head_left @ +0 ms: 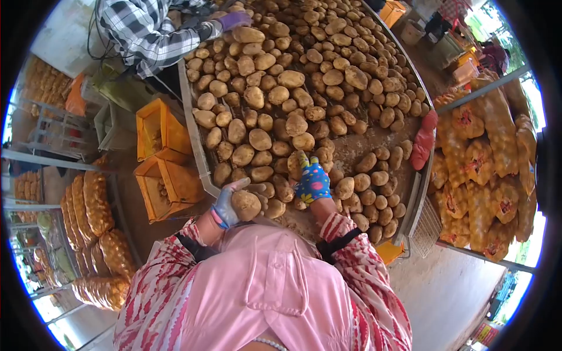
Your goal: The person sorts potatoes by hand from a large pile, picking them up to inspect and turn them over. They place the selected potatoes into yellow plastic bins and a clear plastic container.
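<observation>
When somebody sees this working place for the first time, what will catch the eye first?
Probably the wide heap of potatoes over most of the table. Next, the bright dotted glove on the right hand among them, while the left hand holds one potato. Orange crates stand at left; full sacks are piled at right.

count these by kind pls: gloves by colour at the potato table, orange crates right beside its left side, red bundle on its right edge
pale glove: 1
dotted blue glove: 1
purple glove: 1
orange crates: 2
red bundle: 1
total: 6
</observation>
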The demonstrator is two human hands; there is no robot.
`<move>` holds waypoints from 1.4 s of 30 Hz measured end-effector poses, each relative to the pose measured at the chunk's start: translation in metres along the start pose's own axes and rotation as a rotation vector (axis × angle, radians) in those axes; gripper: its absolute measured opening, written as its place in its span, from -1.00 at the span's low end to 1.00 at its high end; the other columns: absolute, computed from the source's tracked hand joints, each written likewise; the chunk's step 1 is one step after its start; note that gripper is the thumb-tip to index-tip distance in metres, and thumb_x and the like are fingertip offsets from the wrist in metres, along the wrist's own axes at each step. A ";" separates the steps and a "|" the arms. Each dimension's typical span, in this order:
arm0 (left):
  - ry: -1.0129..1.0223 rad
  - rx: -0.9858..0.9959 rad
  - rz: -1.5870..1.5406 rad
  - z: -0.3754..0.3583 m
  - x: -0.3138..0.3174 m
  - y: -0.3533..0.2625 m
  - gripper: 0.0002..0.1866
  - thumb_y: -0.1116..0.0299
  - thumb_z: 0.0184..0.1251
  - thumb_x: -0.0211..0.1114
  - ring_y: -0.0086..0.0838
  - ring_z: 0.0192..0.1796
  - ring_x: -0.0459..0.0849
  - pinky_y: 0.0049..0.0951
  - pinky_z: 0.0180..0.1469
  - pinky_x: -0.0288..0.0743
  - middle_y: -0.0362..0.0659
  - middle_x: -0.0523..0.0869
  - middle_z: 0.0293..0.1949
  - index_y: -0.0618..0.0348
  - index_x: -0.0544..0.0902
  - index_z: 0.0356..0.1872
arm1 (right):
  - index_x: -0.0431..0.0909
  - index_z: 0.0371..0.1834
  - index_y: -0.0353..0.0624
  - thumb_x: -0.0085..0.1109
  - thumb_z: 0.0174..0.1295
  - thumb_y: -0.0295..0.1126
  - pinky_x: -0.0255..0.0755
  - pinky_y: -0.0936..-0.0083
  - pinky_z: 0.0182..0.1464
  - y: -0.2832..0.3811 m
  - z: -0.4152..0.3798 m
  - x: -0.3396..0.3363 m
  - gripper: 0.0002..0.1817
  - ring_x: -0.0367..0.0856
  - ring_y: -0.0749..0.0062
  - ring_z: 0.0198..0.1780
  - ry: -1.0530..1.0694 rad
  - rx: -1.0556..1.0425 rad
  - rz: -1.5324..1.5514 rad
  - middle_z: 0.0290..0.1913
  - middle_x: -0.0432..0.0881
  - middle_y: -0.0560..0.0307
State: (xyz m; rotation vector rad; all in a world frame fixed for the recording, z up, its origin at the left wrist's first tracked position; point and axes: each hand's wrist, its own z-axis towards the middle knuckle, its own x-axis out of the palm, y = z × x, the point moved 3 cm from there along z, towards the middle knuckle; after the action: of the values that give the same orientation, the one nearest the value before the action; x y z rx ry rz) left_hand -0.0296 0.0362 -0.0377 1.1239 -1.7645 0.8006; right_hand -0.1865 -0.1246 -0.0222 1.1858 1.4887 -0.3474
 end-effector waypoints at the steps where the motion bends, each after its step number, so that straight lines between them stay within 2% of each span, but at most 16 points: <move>1: 0.120 0.013 0.025 -0.001 0.006 -0.002 -0.51 0.10 0.50 -0.06 -0.04 -0.04 0.71 -0.11 0.03 0.63 0.05 0.69 -0.02 0.29 0.47 0.19 | 0.18 0.43 -0.17 0.48 -0.07 -0.18 0.43 0.19 0.21 -0.006 0.007 0.011 -0.04 0.50 0.06 0.20 0.000 -0.018 0.000 0.23 0.45 -0.11; 3: 0.013 0.064 0.091 -0.007 0.015 -0.002 -0.50 0.11 0.51 -0.07 -0.08 -0.04 0.70 -0.09 0.01 0.62 0.08 0.67 0.01 0.26 0.41 0.27 | 0.16 0.42 -0.28 0.50 -0.05 -0.30 0.38 0.30 0.27 -0.013 0.007 0.026 -0.04 0.44 0.21 0.27 -0.069 -0.166 0.750 0.26 0.40 -0.09; 4: -0.091 0.097 0.162 -0.014 0.016 -0.005 -0.48 0.12 0.51 -0.08 -0.12 -0.04 0.69 -0.08 -0.02 0.61 0.12 0.65 0.03 0.23 0.34 0.34 | 0.25 0.36 -0.31 0.44 -0.08 -0.31 0.37 0.27 0.25 0.010 -0.002 0.016 -0.12 0.45 -0.09 0.22 -0.186 -0.378 1.083 0.19 0.43 -0.26; 6: 0.068 0.090 0.226 -0.017 0.026 -0.009 -0.57 0.28 0.52 -0.02 -0.30 0.21 0.58 -0.30 0.26 0.48 -0.05 0.56 0.21 0.29 0.42 0.28 | 0.18 0.40 -0.34 0.44 -0.10 -0.38 0.34 0.29 0.27 0.052 -0.037 -0.018 -0.07 0.45 -0.05 0.25 -0.279 -0.432 0.880 0.17 0.45 -0.23; 8: -0.056 0.240 0.704 -0.017 -0.008 -0.013 -0.53 0.27 0.48 0.07 -0.34 0.29 0.49 -0.40 0.35 0.33 -0.05 0.54 0.23 0.32 0.41 0.30 | 0.00 0.48 -0.35 0.42 -0.02 -0.44 0.36 0.30 0.27 0.063 -0.043 -0.011 0.00 0.45 0.08 0.27 -0.297 -0.775 0.632 0.25 0.41 -0.20; 10: 0.021 0.266 0.636 -0.024 -0.022 -0.014 -0.46 0.31 0.43 0.13 -0.40 0.35 0.40 -0.45 0.41 0.20 -0.04 0.52 0.24 0.34 0.33 0.36 | -0.13 0.51 -0.34 0.42 0.03 -0.40 0.33 0.31 0.30 0.079 -0.052 -0.003 0.05 0.44 0.13 0.29 -0.007 -0.626 1.349 0.27 0.40 -0.17; 14: 0.067 0.300 0.699 -0.057 0.072 -0.017 -0.33 0.39 0.34 0.18 -0.43 0.38 0.34 -0.45 0.40 0.20 -0.08 0.41 0.33 0.28 0.18 0.44 | -0.15 0.52 -0.30 0.50 -0.03 -0.35 0.39 0.24 0.24 0.101 -0.075 -0.028 0.14 0.51 0.07 0.20 0.109 -0.553 1.673 0.21 0.45 -0.13; 15: 0.077 0.324 0.717 -0.059 0.076 -0.016 -0.30 0.38 0.32 0.21 -0.44 0.37 0.35 -0.45 0.39 0.22 -0.10 0.40 0.34 0.26 0.16 0.45 | -0.15 0.52 -0.30 0.50 -0.03 -0.35 0.39 0.24 0.24 0.099 -0.073 -0.030 0.14 0.51 0.07 0.20 0.112 -0.550 1.669 0.21 0.45 -0.13; 17: 0.069 0.342 0.793 -0.062 0.080 -0.011 -0.20 0.35 0.27 0.30 -0.49 0.36 0.36 -0.40 0.38 0.23 -0.12 0.39 0.34 0.21 0.09 0.48 | 0.05 0.48 -0.29 0.50 -0.13 -0.40 0.39 0.13 0.15 0.100 -0.071 -0.041 0.07 0.51 -0.06 0.10 -0.344 -0.859 0.595 0.17 0.45 -0.20; 18: 0.054 0.435 0.849 -0.058 0.079 -0.006 -0.20 0.38 0.24 0.32 -0.50 0.34 0.39 -0.40 0.38 0.23 -0.14 0.42 0.32 0.20 0.13 0.47 | 0.23 0.38 -0.35 0.47 -0.03 -0.12 0.38 0.15 0.10 0.101 -0.074 -0.036 -0.06 0.50 -0.09 0.02 -0.397 -0.770 0.370 0.15 0.45 -0.23; 26: -0.065 0.471 0.586 -0.088 0.077 0.007 -0.15 0.49 0.13 0.35 -0.45 0.32 0.44 -0.36 0.37 0.27 -0.15 0.48 0.27 0.15 0.14 0.47 | 0.20 0.39 -0.33 0.38 0.08 0.08 0.23 0.16 0.34 0.108 -0.072 -0.025 -0.05 0.35 -0.03 0.31 -0.140 -0.876 0.807 0.29 0.37 -0.15; 28: -0.086 0.506 0.601 -0.091 0.075 0.009 -0.11 0.45 0.09 0.37 -0.39 0.36 0.40 -0.32 0.41 0.22 -0.13 0.43 0.32 0.15 0.13 0.48 | 0.16 0.41 -0.29 0.43 0.10 -0.09 0.23 0.21 0.36 0.111 -0.074 -0.025 -0.09 0.36 0.08 0.33 -0.077 -0.885 0.750 0.34 0.32 -0.09; 31: -0.116 0.556 0.614 -0.097 0.076 0.010 -0.07 0.42 0.04 0.38 -0.33 0.40 0.35 -0.26 0.44 0.17 -0.11 0.38 0.36 0.15 0.11 0.48 | 0.05 0.46 -0.22 0.36 0.08 -0.58 0.20 0.31 0.40 0.117 -0.077 -0.009 -0.12 0.30 0.30 0.37 0.478 -0.588 1.292 0.36 0.30 0.02; 38: -0.190 0.560 0.521 -0.110 0.069 0.016 -0.08 0.49 0.04 0.31 -0.28 0.38 0.39 -0.26 0.40 0.26 -0.08 0.40 0.34 0.11 0.09 0.49 | 0.21 0.36 -0.27 0.33 0.15 -0.47 0.29 0.36 0.32 0.133 -0.081 -0.010 -0.30 0.41 0.31 0.27 0.511 -0.475 1.496 0.24 0.42 0.00; 40: -0.208 0.537 0.471 -0.109 0.062 0.021 -0.10 0.49 0.05 0.30 -0.28 0.35 0.43 -0.26 0.37 0.31 -0.08 0.42 0.32 0.10 0.10 0.49 | 0.35 0.25 -0.28 0.22 0.26 -0.40 0.38 0.45 0.20 0.130 -0.074 0.005 -0.50 0.50 0.39 0.14 0.317 -0.493 1.435 0.11 0.53 0.05; 42: -0.218 0.508 0.420 -0.108 0.061 0.023 -0.11 0.48 0.06 0.29 -0.27 0.31 0.47 -0.26 0.33 0.37 -0.07 0.44 0.30 0.09 0.11 0.49 | 0.50 0.09 -0.29 0.10 0.36 -0.31 0.45 0.52 0.04 0.123 -0.061 0.010 -0.66 0.56 0.48 -0.02 0.330 -0.232 1.279 -0.04 0.62 0.11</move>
State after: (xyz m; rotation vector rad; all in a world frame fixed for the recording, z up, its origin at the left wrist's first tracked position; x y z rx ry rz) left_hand -0.0286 0.1150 0.0608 1.2079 -2.0803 1.4901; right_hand -0.1201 -0.0187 0.0354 1.7796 0.7287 0.8885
